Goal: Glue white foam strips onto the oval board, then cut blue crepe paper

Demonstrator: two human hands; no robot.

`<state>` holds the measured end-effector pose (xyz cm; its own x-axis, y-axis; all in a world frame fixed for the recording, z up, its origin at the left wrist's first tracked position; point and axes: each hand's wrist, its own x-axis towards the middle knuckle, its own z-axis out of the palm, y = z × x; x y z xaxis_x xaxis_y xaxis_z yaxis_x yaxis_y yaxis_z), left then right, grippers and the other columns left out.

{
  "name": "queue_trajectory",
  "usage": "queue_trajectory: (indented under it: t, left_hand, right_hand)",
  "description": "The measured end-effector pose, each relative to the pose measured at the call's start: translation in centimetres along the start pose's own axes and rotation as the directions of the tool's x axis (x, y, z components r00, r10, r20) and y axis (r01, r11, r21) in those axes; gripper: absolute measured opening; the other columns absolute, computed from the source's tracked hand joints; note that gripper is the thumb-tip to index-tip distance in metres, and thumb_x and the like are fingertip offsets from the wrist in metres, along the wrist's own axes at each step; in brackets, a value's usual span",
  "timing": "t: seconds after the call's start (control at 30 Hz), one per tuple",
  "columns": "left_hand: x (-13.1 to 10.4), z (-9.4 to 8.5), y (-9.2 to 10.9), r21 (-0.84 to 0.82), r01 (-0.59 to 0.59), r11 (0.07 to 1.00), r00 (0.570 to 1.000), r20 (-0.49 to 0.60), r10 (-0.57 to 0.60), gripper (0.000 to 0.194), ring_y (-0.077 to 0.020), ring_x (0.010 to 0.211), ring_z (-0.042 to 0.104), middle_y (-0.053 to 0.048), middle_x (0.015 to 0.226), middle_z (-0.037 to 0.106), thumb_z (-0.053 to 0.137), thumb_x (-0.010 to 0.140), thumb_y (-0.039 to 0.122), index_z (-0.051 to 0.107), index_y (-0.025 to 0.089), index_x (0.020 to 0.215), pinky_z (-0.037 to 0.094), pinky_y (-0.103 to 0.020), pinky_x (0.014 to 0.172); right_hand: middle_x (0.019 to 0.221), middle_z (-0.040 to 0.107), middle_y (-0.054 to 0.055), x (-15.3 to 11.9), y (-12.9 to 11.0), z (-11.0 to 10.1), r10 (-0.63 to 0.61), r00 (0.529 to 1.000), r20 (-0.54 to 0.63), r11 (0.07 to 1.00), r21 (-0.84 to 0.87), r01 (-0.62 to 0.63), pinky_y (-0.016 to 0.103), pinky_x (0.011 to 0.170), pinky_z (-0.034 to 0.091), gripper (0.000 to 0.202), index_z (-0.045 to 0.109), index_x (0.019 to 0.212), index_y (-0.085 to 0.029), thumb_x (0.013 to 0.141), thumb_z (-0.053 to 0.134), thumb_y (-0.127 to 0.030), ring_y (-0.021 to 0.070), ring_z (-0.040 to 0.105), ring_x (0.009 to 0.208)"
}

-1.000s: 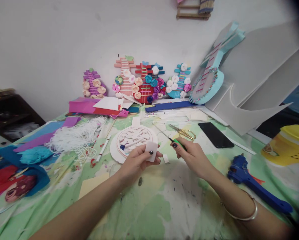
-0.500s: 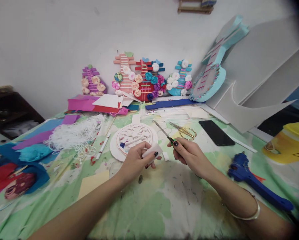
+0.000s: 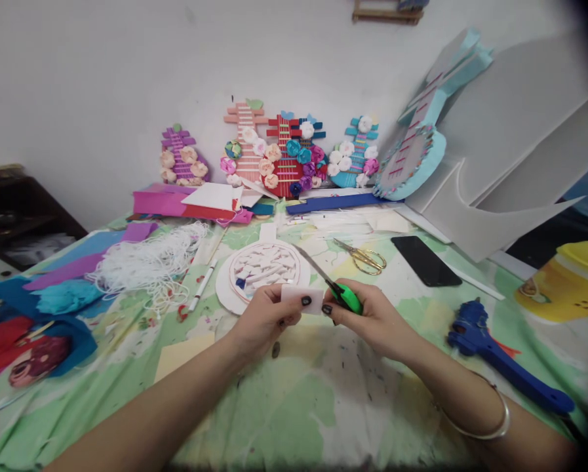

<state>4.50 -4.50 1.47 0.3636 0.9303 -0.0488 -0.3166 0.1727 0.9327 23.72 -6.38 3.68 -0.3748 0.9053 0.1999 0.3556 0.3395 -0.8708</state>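
A small white piece (image 3: 297,296) is pinched between the thumb and fingers of my left hand (image 3: 269,316). My right hand (image 3: 367,316) is closed round the green handle of a cutter (image 3: 347,297), whose long blade points up and to the left. The tips of my right thumb and fingers are at the right edge of the white piece. Just beyond my left hand lies a round white board (image 3: 222,288) with many small white scraps (image 3: 267,262) inside its ring. Gold-handled scissors (image 3: 367,257) rest beyond my right hand.
A black phone (image 3: 425,261), a blue glue gun (image 3: 500,367) and a yellow container (image 3: 562,285) are on the right. White cord (image 3: 141,262), a marker (image 3: 202,285) and coloured sheets (image 3: 92,262) lie left. Decorated guitar shapes (image 3: 286,157) stand against the wall.
My right hand has turned, showing the cutter's green handle, and its fingertips have come to the white piece. My left hand has tilted the piece flatter towards the camera.
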Motion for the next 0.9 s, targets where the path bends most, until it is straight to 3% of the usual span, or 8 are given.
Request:
queue_trajectory:
  t: [0.1,0.17,0.27,0.4,0.57,0.77,0.9]
  left_hand:
    - [-0.2,0.2,0.6,-0.010,0.011,1.000,0.999,0.037,-0.011,0.022,-0.0017,0.039,0.034,0.004,0.046,0.046,0.073,0.068,0.027,0.059,0.010,0.067,0.022,-0.015,0.040]
    - [-0.3,0.2,1.0,0.004,0.012,1.000,0.996,0.089,-0.012,0.021,-0.0043,0.039,0.043,0.001,0.049,0.053,0.070,0.072,0.028,0.060,0.009,0.074,0.027,-0.014,0.038]
    - [-0.4,-0.1,1.1,-0.012,0.000,1.000,0.983,0.186,0.002,0.022,-0.0134,0.056,0.062,-0.008,0.072,0.066,0.067,0.075,0.029,0.059,0.010,0.084,0.042,-0.017,0.042]
    - [-0.4,-0.5,0.9,-0.070,0.040,0.997,0.959,0.282,-0.019,0.023,-0.0206,0.074,0.069,-0.009,0.080,0.069,0.069,0.074,0.024,0.054,0.013,0.088,0.054,-0.021,0.055]
    - [-0.6,-0.5,0.7,-0.128,0.091,0.988,0.934,0.354,-0.040,0.023,-0.0186,0.061,0.069,-0.006,0.070,0.069,0.068,0.076,0.026,0.051,0.015,0.089,0.053,-0.019,0.050]
    - [-0.5,-0.2,0.6,-0.153,0.079,0.985,0.928,0.372,-0.017,0.021,-0.0185,0.062,0.069,-0.009,0.071,0.070,0.071,0.072,0.022,0.057,0.011,0.083,0.050,-0.016,0.048]
    - [-0.5,-0.1,0.6,-0.149,0.110,0.983,0.919,0.393,-0.043,0.025,-0.0150,0.048,0.064,-0.010,0.067,0.070,0.073,0.070,0.027,0.060,0.009,0.082,0.044,-0.015,0.037]
  right_hand:
    - [0.074,0.054,-0.003,0.1,0.1,-0.8,-0.066,0.998,-0.006,0.997,-0.042,0.066,0.022,0.063,0.036,0.011,0.054,0.086,-0.019,0.083,0.054,-0.029,0.0106,0.047,0.068]
    - [0.071,0.051,-0.004,0.1,0.1,-1.3,-0.088,0.996,-0.004,0.990,-0.114,0.087,0.022,0.060,0.034,0.012,0.052,0.081,-0.019,0.083,0.055,-0.030,0.0099,0.044,0.065]
    - [0.061,0.043,-0.006,0.1,0.1,-1.5,-0.108,0.993,0.040,0.966,-0.234,0.115,0.021,0.055,0.029,0.018,0.046,0.072,-0.019,0.083,0.054,-0.030,0.0086,0.037,0.058]
    - [0.058,0.039,-0.005,-0.1,0.1,-1.3,-0.153,0.986,0.063,0.921,-0.353,0.165,0.022,0.052,0.024,0.031,0.041,0.067,-0.019,0.081,0.054,-0.044,0.0087,0.035,0.055]
    - [0.055,0.038,-0.004,-0.3,0.4,-1.1,-0.207,0.977,0.046,0.881,-0.426,0.207,0.024,0.052,0.021,0.047,0.036,0.062,-0.019,0.080,0.042,-0.062,0.0092,0.033,0.052]
    - [0.056,0.042,-0.002,-0.5,0.5,-0.7,-0.255,0.964,0.072,0.864,-0.431,0.260,0.024,0.054,0.023,0.050,0.039,0.062,-0.018,0.081,0.041,-0.064,0.0098,0.038,0.054]
    - [0.054,0.041,-0.002,-0.5,0.7,-0.7,-0.282,0.958,0.055,0.854,-0.441,0.277,0.024,0.053,0.023,0.051,0.041,0.061,-0.018,0.080,0.040,-0.066,0.0098,0.037,0.053]
